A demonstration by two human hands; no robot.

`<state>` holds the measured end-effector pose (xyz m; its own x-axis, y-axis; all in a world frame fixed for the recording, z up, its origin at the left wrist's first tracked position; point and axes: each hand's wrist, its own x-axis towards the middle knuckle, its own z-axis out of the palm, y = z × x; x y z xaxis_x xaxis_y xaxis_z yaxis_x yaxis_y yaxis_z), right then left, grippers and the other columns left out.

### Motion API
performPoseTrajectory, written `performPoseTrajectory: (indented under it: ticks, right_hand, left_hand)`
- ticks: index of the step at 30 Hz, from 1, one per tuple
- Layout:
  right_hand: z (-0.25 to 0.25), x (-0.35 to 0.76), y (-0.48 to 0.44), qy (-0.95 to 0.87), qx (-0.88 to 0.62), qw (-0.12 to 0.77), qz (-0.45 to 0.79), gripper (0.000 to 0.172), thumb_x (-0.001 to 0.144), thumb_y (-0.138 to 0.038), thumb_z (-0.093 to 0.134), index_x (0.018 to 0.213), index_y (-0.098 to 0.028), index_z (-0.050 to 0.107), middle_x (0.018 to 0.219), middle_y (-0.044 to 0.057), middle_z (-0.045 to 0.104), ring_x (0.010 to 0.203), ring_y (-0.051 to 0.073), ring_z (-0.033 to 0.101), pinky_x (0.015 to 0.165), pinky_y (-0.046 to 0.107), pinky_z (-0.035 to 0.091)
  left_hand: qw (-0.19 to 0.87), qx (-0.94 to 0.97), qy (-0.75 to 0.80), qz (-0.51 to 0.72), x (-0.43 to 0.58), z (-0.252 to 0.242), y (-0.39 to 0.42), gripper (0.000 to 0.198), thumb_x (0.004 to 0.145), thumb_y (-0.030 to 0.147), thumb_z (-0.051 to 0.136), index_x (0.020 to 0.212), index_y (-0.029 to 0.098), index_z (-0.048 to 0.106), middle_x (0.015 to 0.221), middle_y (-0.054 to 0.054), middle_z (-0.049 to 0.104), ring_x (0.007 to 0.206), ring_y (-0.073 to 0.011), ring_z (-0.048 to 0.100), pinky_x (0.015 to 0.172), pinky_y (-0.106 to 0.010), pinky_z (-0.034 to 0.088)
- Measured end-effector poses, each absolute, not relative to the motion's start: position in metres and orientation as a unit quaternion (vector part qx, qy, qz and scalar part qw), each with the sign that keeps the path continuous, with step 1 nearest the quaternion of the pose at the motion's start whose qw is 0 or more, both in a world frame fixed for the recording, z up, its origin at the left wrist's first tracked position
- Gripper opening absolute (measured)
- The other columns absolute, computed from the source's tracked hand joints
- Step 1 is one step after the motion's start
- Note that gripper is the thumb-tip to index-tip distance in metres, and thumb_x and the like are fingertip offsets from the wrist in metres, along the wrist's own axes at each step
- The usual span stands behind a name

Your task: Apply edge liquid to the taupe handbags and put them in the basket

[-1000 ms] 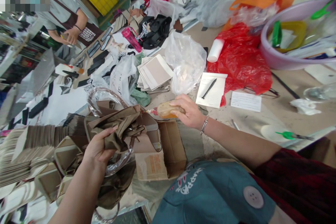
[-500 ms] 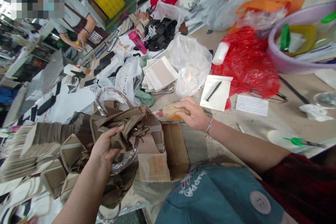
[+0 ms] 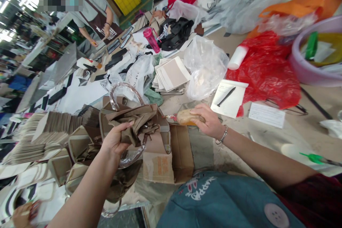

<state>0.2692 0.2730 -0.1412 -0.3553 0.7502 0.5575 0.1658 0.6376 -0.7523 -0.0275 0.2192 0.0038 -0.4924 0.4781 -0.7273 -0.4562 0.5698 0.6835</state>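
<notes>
My left hand [image 3: 117, 140] grips the bunched brown lining of a handbag [image 3: 145, 114], thumb on top and fingers partly hidden below. The bag leans over a small cardboard box [image 3: 183, 149], and its looped handle [image 3: 111, 96] is wrapped in clear film. In my right hand [image 3: 210, 119] is a squeeze bottle [image 3: 184, 116] holding yellowish liquid, lying on its side with its reddish nozzle pointing left. That nozzle's thin tip is close to the bag's right edge; I cannot tell whether they touch.
Stacked brown panels [image 3: 55, 128] and more part-made bags [image 3: 82, 142] crowd the left. Beyond lie a pile of cards [image 3: 173, 74], a notepad with a pen [image 3: 229, 96] and a red plastic bag [image 3: 267, 67]. Another person's hand [image 3: 24, 215] shows at lower left; a co-worker [image 3: 93, 14] stands across the table.
The view has swung, shifting most things rightward in the picture. Another person's hand has appeared at lower left. Both my hands keep their holds, the nozzle still near the bag's edge.
</notes>
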Motion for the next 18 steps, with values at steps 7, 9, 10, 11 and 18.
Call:
performPoseTrajectory:
  ticks: [7,9,10,11,18]
  right_hand:
    - [-0.123,0.264,0.281,-0.762,-0.282,0.503,0.296,0.025,0.086,-0.023,0.056,0.111,-0.023,0.053,0.100,0.009,0.054,0.092,0.022,0.055,0.078,0.039,0.049]
    - [-0.123,0.261,0.284,-0.763,-0.282,0.503,0.292,0.024,0.087,-0.023,0.055,0.110,-0.022,0.054,0.099,0.008,0.055,0.092,0.023,0.055,0.079,0.040,0.049]
    - [-0.126,0.260,0.286,-0.763,-0.285,0.501,0.294,0.023,0.087,-0.024,0.055,0.110,-0.022,0.054,0.098,0.008,0.055,0.092,0.023,0.055,0.079,0.040,0.049]
    - [-0.130,0.259,0.286,-0.761,-0.289,0.498,0.298,0.023,0.087,-0.024,0.055,0.109,-0.022,0.054,0.097,0.008,0.055,0.091,0.023,0.054,0.079,0.041,0.049]
    - [-0.167,0.265,0.268,-0.781,-0.293,0.432,0.343,0.019,0.087,-0.024,0.054,0.106,-0.021,0.055,0.093,0.008,0.056,0.089,0.022,0.054,0.077,0.040,0.049]
  left_hand:
    - [0.508,0.009,0.719,0.475,-0.027,0.003,0.219,0.016,0.072,-0.001,0.050,0.077,0.005,0.064,0.065,-0.011,0.070,0.052,-0.0175,0.065,0.049,-0.027,0.058]
    - [0.508,0.008,0.720,0.472,-0.026,0.004,0.219,0.016,0.073,-0.001,0.050,0.076,0.005,0.064,0.064,-0.011,0.069,0.051,-0.0172,0.065,0.048,-0.027,0.058]
    - [0.509,0.010,0.721,0.470,-0.025,0.004,0.219,0.016,0.073,-0.001,0.050,0.075,0.005,0.064,0.063,-0.010,0.069,0.050,-0.0170,0.064,0.049,-0.027,0.058]
    - [0.508,0.012,0.723,0.469,-0.025,0.004,0.219,0.015,0.073,-0.001,0.050,0.075,0.005,0.064,0.062,-0.010,0.069,0.050,-0.0170,0.064,0.050,-0.028,0.058]
    - [0.508,0.008,0.722,0.470,-0.022,0.005,0.220,0.015,0.073,0.000,0.051,0.079,0.004,0.064,0.063,-0.011,0.069,0.052,-0.0180,0.066,0.054,-0.029,0.059]
